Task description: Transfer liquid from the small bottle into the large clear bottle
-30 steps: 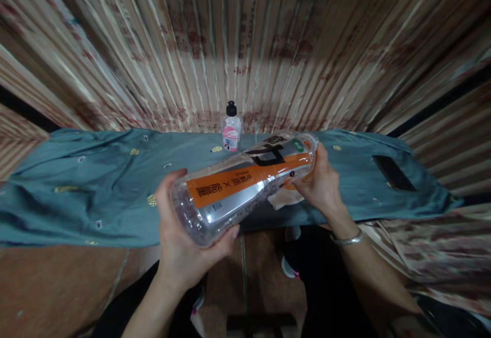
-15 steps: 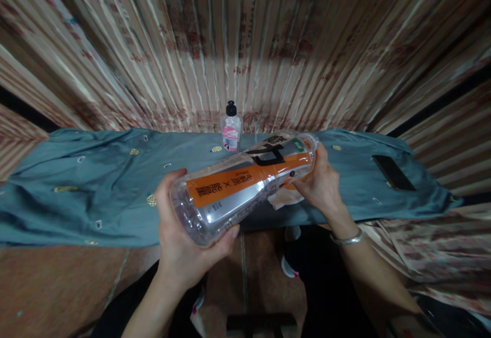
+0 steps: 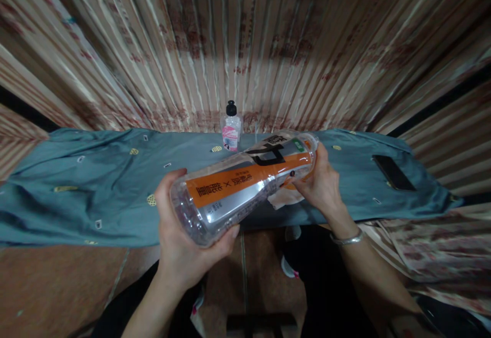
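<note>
A large clear plastic bottle [image 3: 245, 184] with an orange and silver label lies tilted in the air between my hands, above the cloth-covered table. My left hand [image 3: 187, 246] is wrapped round its base at the lower left. Round the upper right end of the bottle, my right hand [image 3: 320, 182] is closed; the neck is mostly hidden. Behind the bottle stands a small clear pump-type bottle [image 3: 230, 131] with a black cap and a pink label. A pale piece of tissue or paper [image 3: 286, 199] shows partly beneath the big bottle.
A black phone [image 3: 394, 172] lies on the right of the blue-green cloth [image 3: 115, 189]. Striped curtains [image 3: 245, 46] hang close behind and at both sides. Below the table's front edge are my legs and the tiled floor [image 3: 76, 276].
</note>
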A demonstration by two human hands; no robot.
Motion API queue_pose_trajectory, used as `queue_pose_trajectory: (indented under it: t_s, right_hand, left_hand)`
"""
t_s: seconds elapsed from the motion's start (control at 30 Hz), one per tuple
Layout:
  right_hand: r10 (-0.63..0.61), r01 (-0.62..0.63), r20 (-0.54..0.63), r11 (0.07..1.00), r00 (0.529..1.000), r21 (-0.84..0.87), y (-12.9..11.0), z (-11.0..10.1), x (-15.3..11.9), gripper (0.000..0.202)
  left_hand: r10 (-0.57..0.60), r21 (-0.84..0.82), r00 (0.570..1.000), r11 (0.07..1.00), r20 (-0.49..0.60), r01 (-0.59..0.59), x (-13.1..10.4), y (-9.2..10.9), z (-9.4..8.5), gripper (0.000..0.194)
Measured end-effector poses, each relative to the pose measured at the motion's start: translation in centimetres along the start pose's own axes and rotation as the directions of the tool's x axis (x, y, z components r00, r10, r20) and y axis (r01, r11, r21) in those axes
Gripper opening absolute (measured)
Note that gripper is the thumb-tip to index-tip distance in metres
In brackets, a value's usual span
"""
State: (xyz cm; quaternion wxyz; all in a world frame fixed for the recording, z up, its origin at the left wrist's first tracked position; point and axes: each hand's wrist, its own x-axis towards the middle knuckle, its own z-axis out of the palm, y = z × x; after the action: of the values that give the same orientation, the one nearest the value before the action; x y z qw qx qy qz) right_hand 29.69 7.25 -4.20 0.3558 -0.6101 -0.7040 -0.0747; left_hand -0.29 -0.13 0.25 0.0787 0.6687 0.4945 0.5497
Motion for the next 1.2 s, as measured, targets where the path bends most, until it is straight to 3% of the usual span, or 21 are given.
queue_pose_trajectory:
  t_s: [0.5, 0.77, 1.2]
  right_hand:
    - [-0.005, 0.005, 0.006, 1.0, 1.0, 0.003, -0.02, -0.06, 0.01, 0.093]
    - [0.002, -0.002, 0.012, 1.0, 1.0, 0.001, 0.01, -0.05, 0.02, 0.094]
    - [0.0, 0.0, -0.003, 1.0, 1.0, 0.014, -0.05, 0.01, -0.01, 0.094]
  left_hand:
    - [-0.101, -0.039, 0.995, 0.994, -0.012, 0.101, 0.17, 0.29, 0.01, 0.084]
    - [-0.016, 0.0, 1.0, 1.0, -0.005, 0.016, 0.13, 0.12, -0.03, 0.082]
    - [-0.042, -0.022, 0.999, 0.999, -0.013, 0.042, 0.08, 0.17, 0.01, 0.083]
